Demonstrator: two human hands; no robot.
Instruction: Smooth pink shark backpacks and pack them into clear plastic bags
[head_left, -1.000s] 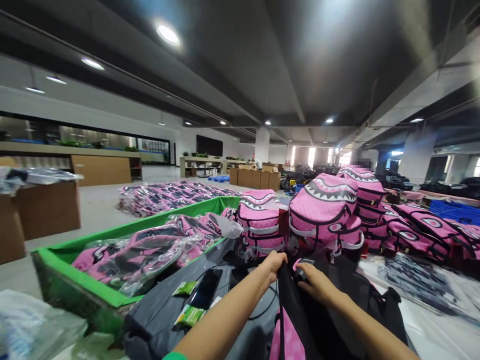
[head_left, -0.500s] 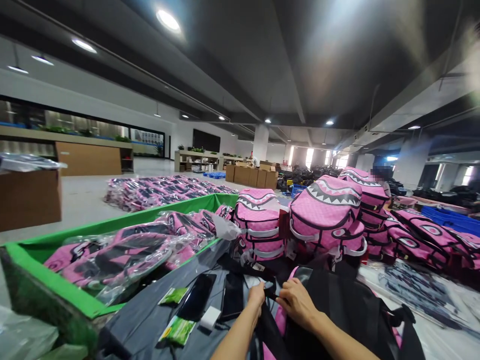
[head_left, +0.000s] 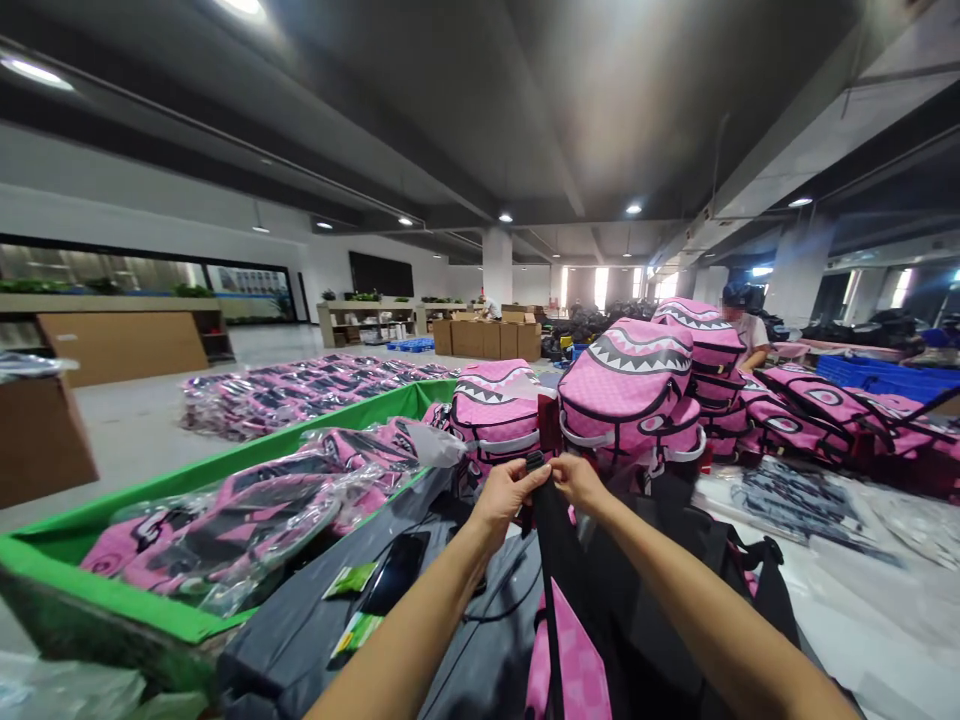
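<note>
Both my hands pinch the top of a black strap that belongs to a pink and black backpack lying in front of me. My left hand grips the strap's end from the left, fingers closed. My right hand pinches it from the right, fingers closed. The strap is pulled up taut above the bag. Just beyond my hands stand pink shark-mouth backpacks in a stack.
A green bin on the left holds backpacks wrapped in clear plastic. A dark phone and green packets lie on grey cloth. More pink bags spread at right and on the floor. A person works behind the stack.
My hands have risen and moved away from me, lifting the strap up taut. The view has shifted slightly to the right and down.
</note>
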